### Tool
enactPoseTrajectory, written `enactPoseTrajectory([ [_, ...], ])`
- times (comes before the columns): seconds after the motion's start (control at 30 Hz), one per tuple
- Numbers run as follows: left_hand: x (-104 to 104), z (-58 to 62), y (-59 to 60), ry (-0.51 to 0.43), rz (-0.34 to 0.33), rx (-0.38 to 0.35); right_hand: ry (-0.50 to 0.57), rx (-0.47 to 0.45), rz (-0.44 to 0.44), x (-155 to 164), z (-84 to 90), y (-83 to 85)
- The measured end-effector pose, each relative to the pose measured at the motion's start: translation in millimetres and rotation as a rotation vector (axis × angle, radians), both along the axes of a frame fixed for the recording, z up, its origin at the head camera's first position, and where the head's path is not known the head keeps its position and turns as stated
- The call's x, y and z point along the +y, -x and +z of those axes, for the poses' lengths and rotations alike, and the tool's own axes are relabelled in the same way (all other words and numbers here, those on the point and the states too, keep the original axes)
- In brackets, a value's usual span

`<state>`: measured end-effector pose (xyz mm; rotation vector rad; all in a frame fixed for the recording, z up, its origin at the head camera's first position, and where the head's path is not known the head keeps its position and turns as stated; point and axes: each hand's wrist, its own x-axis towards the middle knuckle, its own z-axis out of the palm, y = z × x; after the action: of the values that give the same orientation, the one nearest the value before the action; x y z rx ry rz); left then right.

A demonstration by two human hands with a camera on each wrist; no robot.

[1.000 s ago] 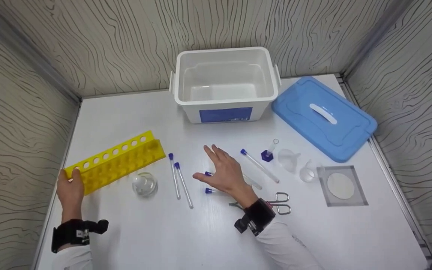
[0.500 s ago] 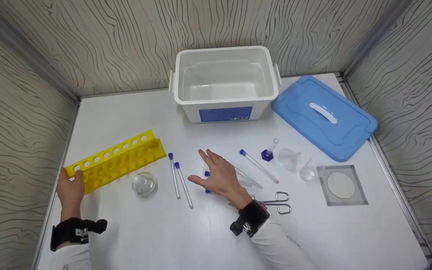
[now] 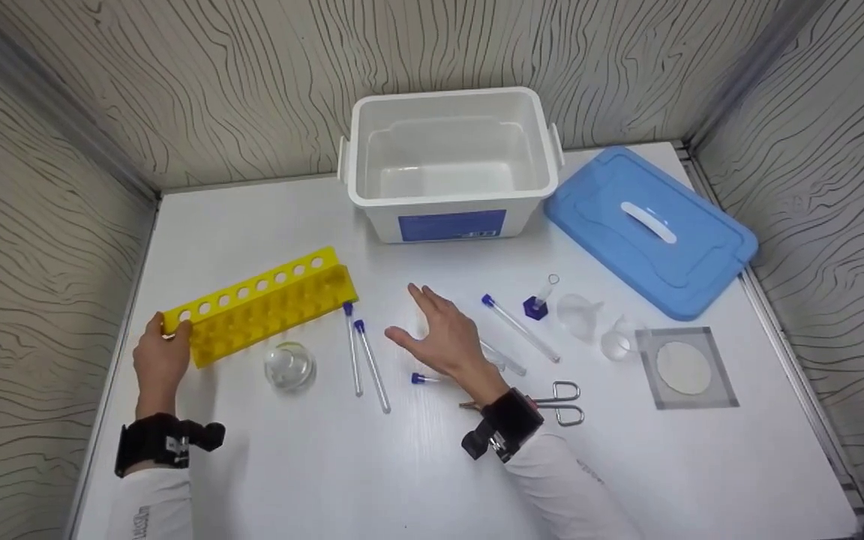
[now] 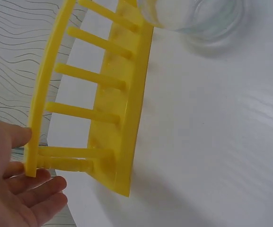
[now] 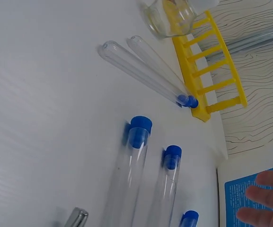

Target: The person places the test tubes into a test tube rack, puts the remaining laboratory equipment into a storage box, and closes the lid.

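Observation:
My left hand (image 3: 168, 339) grips the near left end of a yellow test tube rack (image 3: 263, 304), which lies on the white table. In the left wrist view the thumb presses the rack's (image 4: 122, 109) top rail and the fingers (image 4: 39, 189) curl under its end. My right hand (image 3: 411, 319) hovers open, fingers spread, over capped test tubes (image 3: 503, 358). Two more blue-capped tubes (image 3: 363, 356) lie side by side just left of it, and one tube cap (image 3: 418, 379) shows below the palm. The right wrist view shows these tubes (image 5: 136, 165) and the fingers (image 5: 264, 194).
A round glass flask (image 3: 289, 365) sits in front of the rack. A white bin (image 3: 451, 199) stands open at the back, with its blue lid (image 3: 649, 229) to the right. Another tube (image 3: 518, 328), a small blue-based vial (image 3: 537, 304), funnels (image 3: 577, 315), scissors (image 3: 559, 401) and bagged filter paper (image 3: 683, 367) lie to the right.
My left hand has slid the yellow rack to the right and farther back, near the two tubes' caps. My right hand stayed open over the tubes, shifting only slightly.

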<state>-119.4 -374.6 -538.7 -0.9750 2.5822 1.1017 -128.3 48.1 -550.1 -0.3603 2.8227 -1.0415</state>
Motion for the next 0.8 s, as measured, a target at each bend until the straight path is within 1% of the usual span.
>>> enactPoseTrajectory([
  [0.23,12.4,5.0,11.3,0.03,-0.057,-0.025,0.054,-0.011,-0.066,7.7,7.5,8.5],
  [0.43,22.2,11.0,21.5,0.06,-0.13,-0.057,0.056,-0.005,-0.099,18.6,8.0,17.1],
  [0.7,38.0,16.0,37.2,0.07,-0.17,-0.112,0.074,-0.026,-0.143,30.6,11.9,27.0],
  [0.8,45.4,17.1,43.0,0.061,-0.187,-0.11,0.074,-0.044,-0.162,35.3,11.4,29.7],
])
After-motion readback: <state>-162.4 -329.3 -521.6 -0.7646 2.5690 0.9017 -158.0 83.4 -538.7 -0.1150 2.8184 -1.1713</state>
